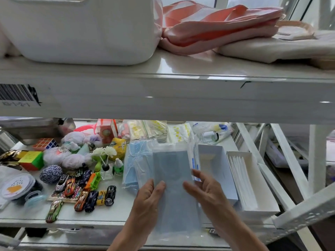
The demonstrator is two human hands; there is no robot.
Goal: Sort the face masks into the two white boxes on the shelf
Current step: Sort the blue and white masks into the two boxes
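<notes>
I hold a clear plastic packet of blue face masks point(174, 178) upright in front of the lower shelf. My left hand point(150, 198) grips its left edge, thumb on the front. My right hand point(204, 191) touches its right side, and whether its fingers curl around the edge I cannot tell. More blue masks in clear wrap point(135, 160) lie on the shelf just behind to the left. Two white boxes stand at the right: the nearer white box point(220, 171) looks mostly bare inside, and the far white box point(253, 185) holds several white masks on edge.
Toy cars point(90, 194), puzzle cubes point(31, 159), yarn balls point(51, 173) and small bottles crowd the shelf's left half. Bagged items point(154, 131) line the back. The upper shelf's edge point(163, 98) hangs low overhead, carrying a white bin point(78, 29) and pink cloth point(217, 26). White frame bars point(288, 171) rise at right.
</notes>
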